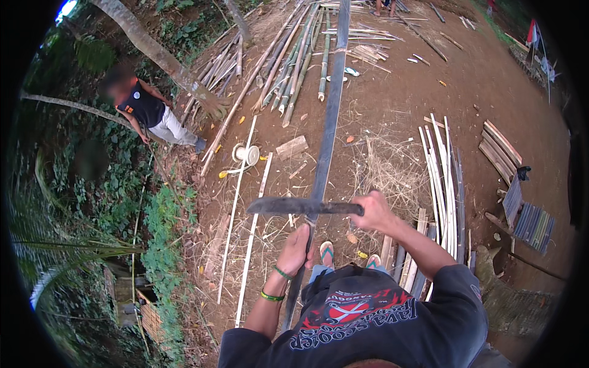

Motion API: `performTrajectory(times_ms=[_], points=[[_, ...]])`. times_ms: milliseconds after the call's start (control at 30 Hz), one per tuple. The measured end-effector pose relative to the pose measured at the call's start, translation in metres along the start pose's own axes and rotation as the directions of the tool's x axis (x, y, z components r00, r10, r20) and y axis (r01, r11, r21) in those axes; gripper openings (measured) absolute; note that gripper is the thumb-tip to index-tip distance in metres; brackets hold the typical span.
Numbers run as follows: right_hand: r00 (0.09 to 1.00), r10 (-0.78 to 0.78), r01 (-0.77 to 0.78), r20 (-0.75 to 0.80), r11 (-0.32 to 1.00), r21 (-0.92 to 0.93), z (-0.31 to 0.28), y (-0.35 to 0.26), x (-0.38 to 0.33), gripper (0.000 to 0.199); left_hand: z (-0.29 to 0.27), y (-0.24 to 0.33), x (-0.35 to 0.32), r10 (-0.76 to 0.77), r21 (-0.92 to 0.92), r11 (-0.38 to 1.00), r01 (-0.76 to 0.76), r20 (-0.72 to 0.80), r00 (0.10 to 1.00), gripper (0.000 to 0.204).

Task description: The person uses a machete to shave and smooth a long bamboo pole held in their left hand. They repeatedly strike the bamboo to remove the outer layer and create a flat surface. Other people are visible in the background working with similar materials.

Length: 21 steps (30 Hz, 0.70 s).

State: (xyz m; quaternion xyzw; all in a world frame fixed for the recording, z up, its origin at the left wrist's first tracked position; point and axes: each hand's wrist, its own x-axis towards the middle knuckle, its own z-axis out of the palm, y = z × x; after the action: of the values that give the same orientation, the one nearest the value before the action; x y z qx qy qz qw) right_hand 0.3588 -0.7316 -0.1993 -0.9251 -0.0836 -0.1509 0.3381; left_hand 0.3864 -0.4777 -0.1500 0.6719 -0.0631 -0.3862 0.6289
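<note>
My left hand (298, 248) grips a long dark bamboo strip (328, 129) that runs away from me across the dirt toward the far pile. My right hand (375, 210) holds the handle of a dark broad-bladed machete (294, 206). The blade lies crosswise over the strip, pointing to my left, just above my left hand. My feet in blue-green sandals (327, 250) stand below the strip. Green bands circle my left wrist.
Thin pale slats (234, 202) lie on the ground at left, split slats (443, 178) at right. Bamboo poles (288, 67) are piled ahead. A white spool (246, 153) sits near a wood block. A person (150, 113) crouches by a tree trunk at left. Vegetation slopes off left.
</note>
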Motion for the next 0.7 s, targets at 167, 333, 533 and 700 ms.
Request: performTrajectory(times_ms=[167, 333, 533, 700], points=[[1.000, -0.003, 0.003, -0.025, 1.000, -0.002, -0.005, -0.013, -0.004, 0.018, -0.004, -0.001, -0.003, -0.007, -0.036, 0.999, 0.007, 0.016, 1.000, 0.040], [0.990, 0.086, -0.088, -0.110, 0.996, -0.020, -0.025, 0.019, 0.015, 0.018, 0.003, -0.004, -0.014, 0.021, 0.026, 0.999, -0.020, -0.019, 1.000, 0.043], [0.999, -0.015, 0.009, -0.053, 0.995, -0.104, -0.019, 0.003, 0.006, 0.016, 0.006, -0.011, -0.015, -0.047, -0.012, 0.999, 0.048, 0.033, 0.998, 0.049], [0.990, 0.004, -0.017, -0.141, 0.996, -0.092, -0.032, 0.050, 0.028, 0.015, -0.003, -0.017, -0.028, -0.034, -0.063, 0.997, 0.040, 0.086, 0.996, 0.049]])
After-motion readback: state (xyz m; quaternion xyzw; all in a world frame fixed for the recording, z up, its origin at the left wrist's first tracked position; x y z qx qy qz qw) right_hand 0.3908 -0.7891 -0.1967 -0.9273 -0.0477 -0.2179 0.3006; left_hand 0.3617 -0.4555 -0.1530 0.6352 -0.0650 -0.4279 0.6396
